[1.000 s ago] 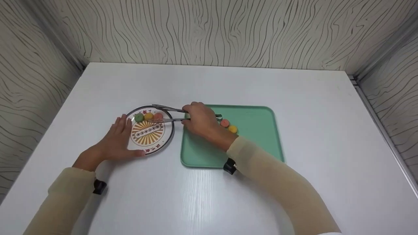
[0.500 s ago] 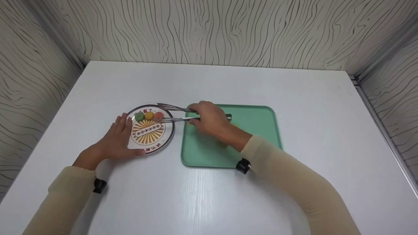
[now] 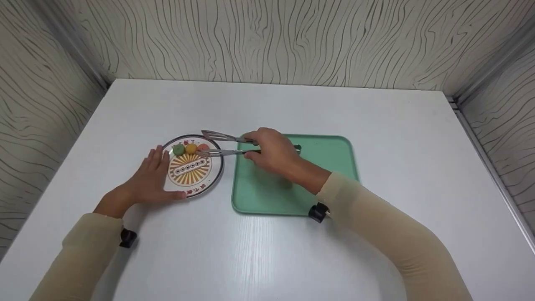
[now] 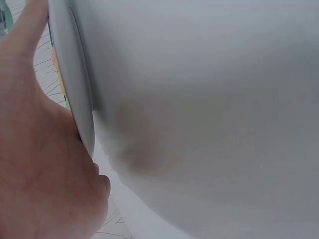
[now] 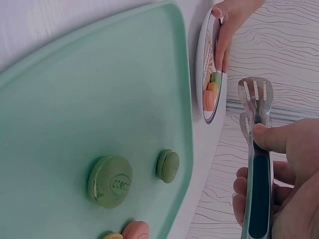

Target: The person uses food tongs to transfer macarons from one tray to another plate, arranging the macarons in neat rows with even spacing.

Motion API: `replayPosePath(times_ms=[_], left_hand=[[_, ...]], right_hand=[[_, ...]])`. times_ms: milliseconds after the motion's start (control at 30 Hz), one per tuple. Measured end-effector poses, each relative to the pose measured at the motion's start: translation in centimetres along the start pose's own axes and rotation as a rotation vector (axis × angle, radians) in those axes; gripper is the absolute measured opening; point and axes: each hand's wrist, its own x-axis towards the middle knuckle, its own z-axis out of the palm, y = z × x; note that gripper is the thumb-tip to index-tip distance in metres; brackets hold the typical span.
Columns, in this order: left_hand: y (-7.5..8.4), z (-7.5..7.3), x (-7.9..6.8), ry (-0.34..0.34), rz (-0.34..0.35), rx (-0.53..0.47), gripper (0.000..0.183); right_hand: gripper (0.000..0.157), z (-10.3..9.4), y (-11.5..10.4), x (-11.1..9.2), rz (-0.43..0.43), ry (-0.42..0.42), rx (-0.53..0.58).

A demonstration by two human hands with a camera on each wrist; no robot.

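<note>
My right hand (image 3: 273, 150) grips a pair of metal tongs (image 5: 259, 194) with a dark handle. Their slotted tips stand apart with nothing between them, over the right edge of a patterned white plate (image 3: 215, 168). Green (image 3: 178, 149), yellow (image 3: 191, 149) and pink (image 3: 203, 146) macarons lie in a row on the plate's far side, the pink partly behind a tong tip. Fingers and thumb spread, my left hand (image 3: 146, 179) rests along the plate's left rim. Under my right forearm is a green tray (image 3: 330, 159).
In the right wrist view, the tray holds a nearer green macaron (image 5: 112, 181), a second green macaron (image 5: 168, 166), a pink one (image 5: 137, 230) and part of a yellow one (image 5: 113, 236). Patterned walls (image 3: 267, 42) border the white table (image 3: 259, 259) at the back and sides.
My right hand and the tongs have drawn back to the right, away from the pink macaron. My forearm now hides the tray's macarons in the head view. The left hand has stayed put.
</note>
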Motion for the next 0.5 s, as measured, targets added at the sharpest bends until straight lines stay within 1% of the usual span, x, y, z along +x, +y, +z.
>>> replayPosePath(times_ms=[200, 500], left_hand=[[0.1, -0.1, 0.0, -0.008, -0.004, 0.006, 0.133], [-0.2, 0.1, 0.1, -0.017, -0.016, 0.007, 0.135]], right_hand=[[0.038, -0.5, 0.0, -0.3, -0.010, 0.000, 0.016], [0.038, -1.1, -0.4, -0.5, 0.011, 0.013, 0.008]])
